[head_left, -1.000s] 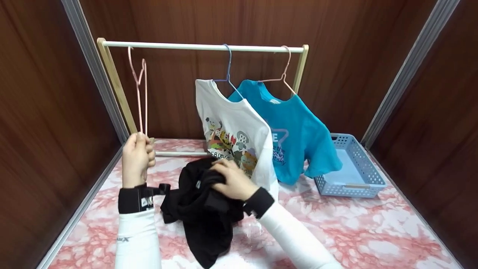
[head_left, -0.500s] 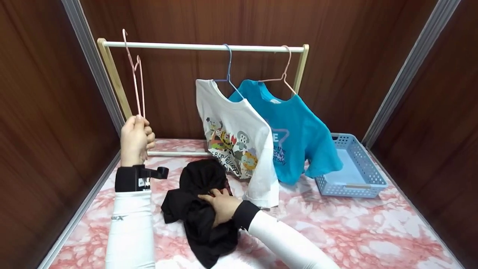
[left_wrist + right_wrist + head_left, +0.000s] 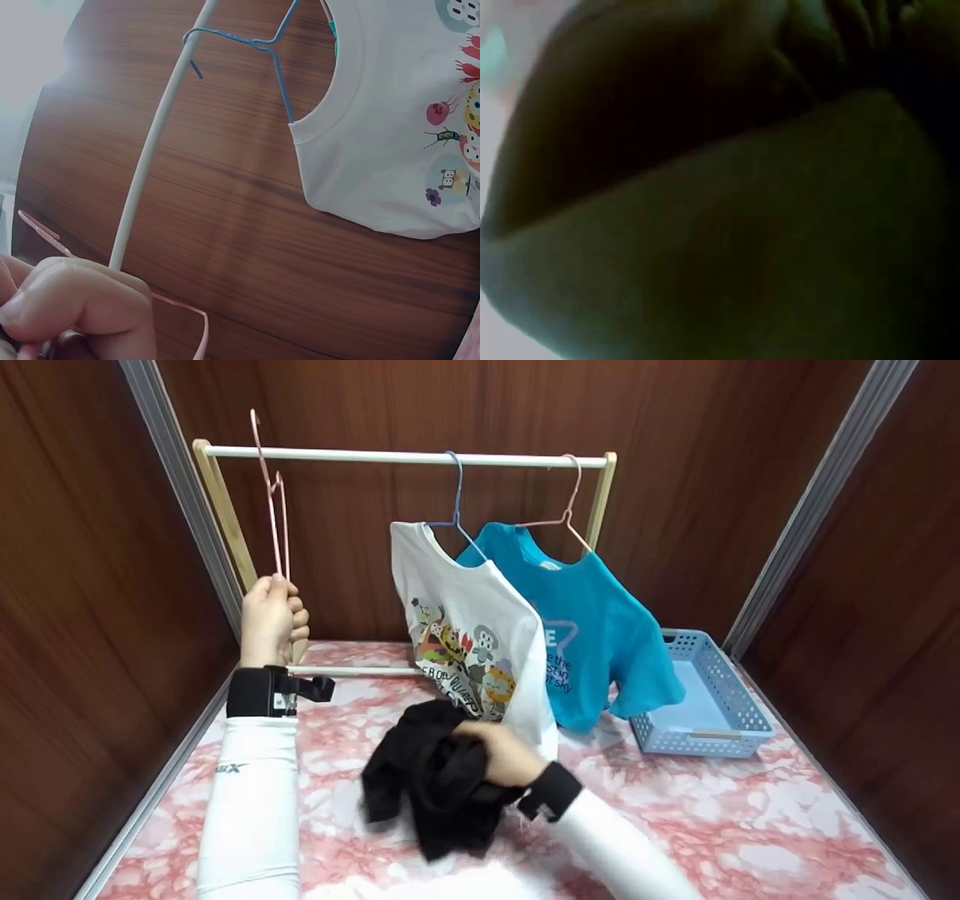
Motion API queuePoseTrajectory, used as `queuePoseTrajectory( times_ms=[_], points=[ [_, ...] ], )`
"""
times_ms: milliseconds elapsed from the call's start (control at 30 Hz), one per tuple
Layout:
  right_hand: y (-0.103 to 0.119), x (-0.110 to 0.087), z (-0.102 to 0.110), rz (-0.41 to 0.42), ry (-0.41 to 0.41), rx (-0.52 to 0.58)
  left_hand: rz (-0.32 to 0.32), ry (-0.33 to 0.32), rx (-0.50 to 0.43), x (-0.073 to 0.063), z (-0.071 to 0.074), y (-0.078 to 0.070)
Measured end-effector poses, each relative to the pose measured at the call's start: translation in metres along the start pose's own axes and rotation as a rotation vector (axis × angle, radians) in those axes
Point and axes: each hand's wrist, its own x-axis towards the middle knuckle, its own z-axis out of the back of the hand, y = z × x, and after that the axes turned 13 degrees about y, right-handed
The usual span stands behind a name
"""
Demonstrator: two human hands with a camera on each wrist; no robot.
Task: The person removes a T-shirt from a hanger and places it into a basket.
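Note:
In the head view, my left hand grips a pink clothes hanger at the left. The hanger's hook stands higher than the white rail in that view, and nothing hangs on the hanger. My right hand holds a bunched black garment over the table, its fingertips partly hidden in the cloth. Dark, blurred shapes fill the right wrist view. A white printed T-shirt on a blue hanger hangs just behind the black garment.
A blue T-shirt hangs on another pink hanger at the rail's right. Wooden posts carry the rail. A light blue perforated basket stands on the pink marbled table at right. Brown panels close in the back and sides.
My left hand has moved up, lifting the pink hanger's hook from the rail to above it. My right hand reached lower into the black garment, then bunched it up and moved it back and right.

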Motion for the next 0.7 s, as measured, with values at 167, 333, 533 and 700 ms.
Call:
queuePoseTrajectory(
  times_ms=[167,333,533,700],
  points=[
    [0.005,-0.029,0.047,-0.004,-0.119,0.117,0.027,0.003,-0.018,0.006,0.001,-0.001],
    [0.014,-0.065,0.094,-0.112,-0.261,0.115,0.043,-0.003,-0.013,0.010,0.003,-0.005],
    [0.020,-0.113,0.150,-0.138,-0.525,0.097,0.068,-0.001,-0.021,0.012,0.003,-0.015],
    [0.024,-0.157,0.189,-0.137,-0.688,0.160,0.093,-0.002,0.000,0.001,-0.003,-0.031]
  ],
)
